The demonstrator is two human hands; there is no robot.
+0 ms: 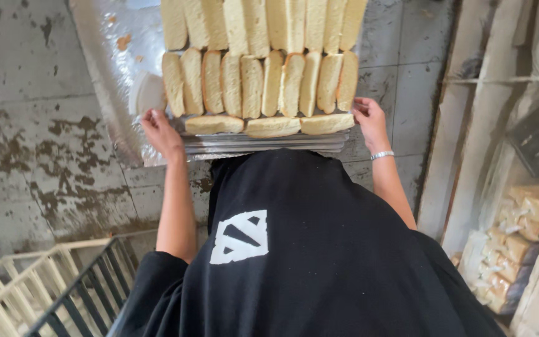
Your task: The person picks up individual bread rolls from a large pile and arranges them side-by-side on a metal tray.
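Note:
I carry a metal baking tray loaded with several rows of pale sliced bread pieces standing on edge, plus three lying flat along the near rim. My left hand grips the tray's near left corner. My right hand grips its near right corner; a silver bracelet circles that wrist. My black shirt with a white emblem fills the lower view and hides the tray's underside.
Below lies a stained grey tiled floor with a clear plastic sheet under the tray's left side. A cream plastic crate and dark metal rack stand at lower left. Shelving with bagged bread runs along the right.

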